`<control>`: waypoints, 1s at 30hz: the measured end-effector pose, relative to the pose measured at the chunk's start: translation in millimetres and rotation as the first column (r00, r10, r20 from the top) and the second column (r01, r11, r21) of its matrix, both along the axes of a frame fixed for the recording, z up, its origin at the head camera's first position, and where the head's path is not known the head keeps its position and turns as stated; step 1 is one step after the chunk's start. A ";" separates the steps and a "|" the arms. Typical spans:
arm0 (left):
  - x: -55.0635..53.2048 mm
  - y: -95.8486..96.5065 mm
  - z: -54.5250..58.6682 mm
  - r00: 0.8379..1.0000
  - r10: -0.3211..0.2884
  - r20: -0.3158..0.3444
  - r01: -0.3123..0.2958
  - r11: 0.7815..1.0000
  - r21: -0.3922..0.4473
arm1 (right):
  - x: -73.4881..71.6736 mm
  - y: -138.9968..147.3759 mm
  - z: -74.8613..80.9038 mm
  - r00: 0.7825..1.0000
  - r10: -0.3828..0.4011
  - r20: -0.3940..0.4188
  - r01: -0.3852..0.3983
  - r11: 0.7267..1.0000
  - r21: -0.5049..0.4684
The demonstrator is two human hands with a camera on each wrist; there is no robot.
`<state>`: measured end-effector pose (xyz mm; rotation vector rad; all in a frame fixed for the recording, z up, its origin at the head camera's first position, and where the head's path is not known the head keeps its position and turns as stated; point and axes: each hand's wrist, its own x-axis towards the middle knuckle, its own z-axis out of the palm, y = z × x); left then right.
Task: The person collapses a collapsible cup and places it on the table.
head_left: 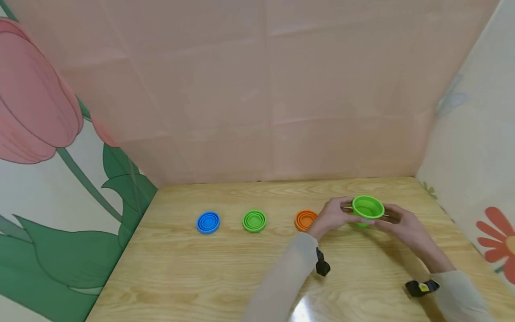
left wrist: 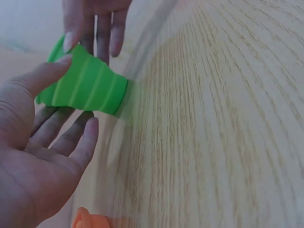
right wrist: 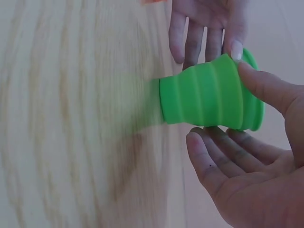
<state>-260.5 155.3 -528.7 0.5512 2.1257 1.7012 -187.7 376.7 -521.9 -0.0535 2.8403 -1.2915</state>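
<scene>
A bright green collapsible cup [head_left: 368, 207] is drawn out to its full ridged height, wide rim up. My left hand [head_left: 335, 213] holds its left side, thumb near the rim and fingers round the far side. From the other side my right hand [head_left: 404, 223] holds it the same way, the two thumbs close together at the front. In the left wrist view the cup [left wrist: 88, 85] narrows to its base at the tabletop; whether the base touches is hard to tell. Just left of my left hand lies an orange collapsed cup [head_left: 305, 220], partly hidden by that hand.
Farther left on the wooden table [head_left: 181, 277] lie a flat green collapsed cup [head_left: 254, 221] and a flat blue one [head_left: 208, 222], in a row with the orange one. A pink cloth backdrop [head_left: 241, 112] rises behind the table, with printed panels at both sides.
</scene>
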 end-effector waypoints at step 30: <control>17.4 -112.5 31.2 0.990 -0.048 -0.135 0.047 0.999 -0.013 | 7.6 -86.6 40.5 0.986 0.136 -0.100 -0.146 0.984 -0.103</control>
